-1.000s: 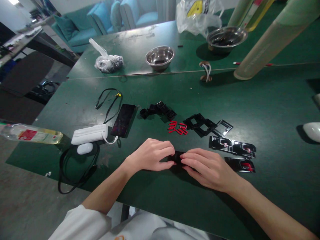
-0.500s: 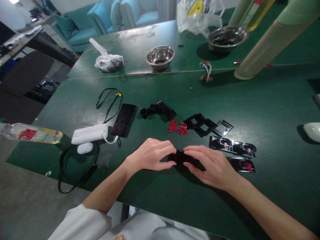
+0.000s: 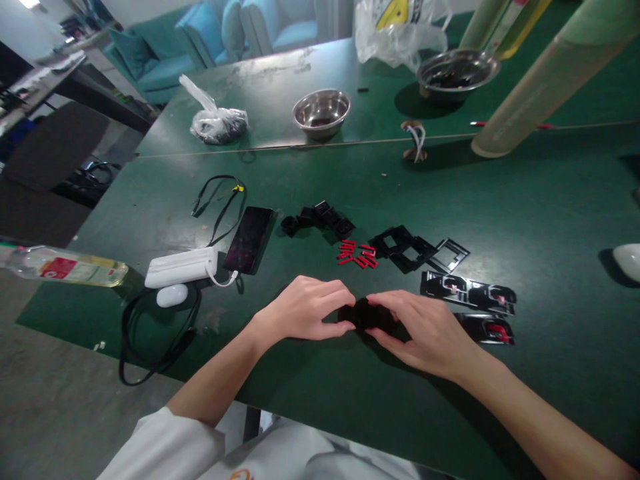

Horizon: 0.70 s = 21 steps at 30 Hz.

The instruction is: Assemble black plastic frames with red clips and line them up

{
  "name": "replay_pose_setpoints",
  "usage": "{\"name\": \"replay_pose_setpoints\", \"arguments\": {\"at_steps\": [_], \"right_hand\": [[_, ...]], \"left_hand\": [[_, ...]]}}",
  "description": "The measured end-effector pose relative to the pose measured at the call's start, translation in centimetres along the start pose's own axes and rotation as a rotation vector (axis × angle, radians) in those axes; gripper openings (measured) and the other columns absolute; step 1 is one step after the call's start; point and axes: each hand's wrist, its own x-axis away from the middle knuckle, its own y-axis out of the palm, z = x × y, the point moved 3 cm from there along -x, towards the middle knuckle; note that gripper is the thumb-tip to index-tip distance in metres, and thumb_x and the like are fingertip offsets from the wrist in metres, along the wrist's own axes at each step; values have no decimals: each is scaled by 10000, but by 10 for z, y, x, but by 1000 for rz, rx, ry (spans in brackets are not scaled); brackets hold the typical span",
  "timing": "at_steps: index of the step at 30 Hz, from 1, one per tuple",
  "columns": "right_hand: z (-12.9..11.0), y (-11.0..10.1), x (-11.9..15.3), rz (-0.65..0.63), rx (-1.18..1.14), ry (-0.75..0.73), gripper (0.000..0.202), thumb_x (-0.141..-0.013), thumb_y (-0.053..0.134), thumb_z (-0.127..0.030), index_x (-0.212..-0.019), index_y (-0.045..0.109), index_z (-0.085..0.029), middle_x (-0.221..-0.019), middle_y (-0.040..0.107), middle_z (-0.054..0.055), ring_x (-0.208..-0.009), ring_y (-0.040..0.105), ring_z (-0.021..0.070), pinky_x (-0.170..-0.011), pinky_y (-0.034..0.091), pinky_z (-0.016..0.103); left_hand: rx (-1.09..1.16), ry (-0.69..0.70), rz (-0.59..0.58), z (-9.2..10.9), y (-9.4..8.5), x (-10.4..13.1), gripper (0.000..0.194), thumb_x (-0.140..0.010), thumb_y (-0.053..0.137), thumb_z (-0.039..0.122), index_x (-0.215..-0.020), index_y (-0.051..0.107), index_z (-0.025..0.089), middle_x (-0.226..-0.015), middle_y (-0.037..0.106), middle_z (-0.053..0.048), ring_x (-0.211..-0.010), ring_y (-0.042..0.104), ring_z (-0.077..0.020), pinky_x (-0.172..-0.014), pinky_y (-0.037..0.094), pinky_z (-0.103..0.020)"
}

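Note:
Between my two hands is a small black plastic part (image 3: pixel 361 315), dark and partly covered by my fingers. My left hand (image 3: pixel 313 308) pinches its left side with thumb and fingertips, and my right hand (image 3: pixel 420 327) grips it from the right. Just beyond lie several small red plastic pieces (image 3: pixel 358 254). Black square frames (image 3: pixel 405 248) overlap one another to their right, and small black blocks (image 3: pixel 323 219) sit in a row to their left. Beside my right hand are glossy black assembled pieces (image 3: pixel 467 292) with red bits in them.
To the left are a phone (image 3: pixel 250 239), a white power bank (image 3: pixel 181 267), a coiled black cable (image 3: pixel 123 347) and a bottle (image 3: pixel 70 265). Farther back stand a steel bowl (image 3: pixel 321 113), a second bowl (image 3: pixel 457 70), a plastic-wrapped bundle (image 3: pixel 220 125) and a tall tumbler (image 3: pixel 545 87).
The black part between my hands has shifted slightly, and a round dark portion now shows at my fingertips. My right fingers have closed in a little; the left hand stays almost in place.

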Motion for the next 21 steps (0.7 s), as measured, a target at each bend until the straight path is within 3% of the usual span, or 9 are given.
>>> {"name": "replay_pose_setpoints", "arguments": {"at_steps": [21], "right_hand": [[2, 2, 0, -13, -36, 29, 295, -1034, 624, -330, -1275, 584, -166, -971, 743, 63, -671, 677, 155, -589, 504, 268]], "left_hand": [[-13, -11, 12, 0, 2, -1, 247, -1023, 625, 439, -1057, 652, 197, -912, 726, 6, -709, 680, -122, -622, 444, -269]]}}
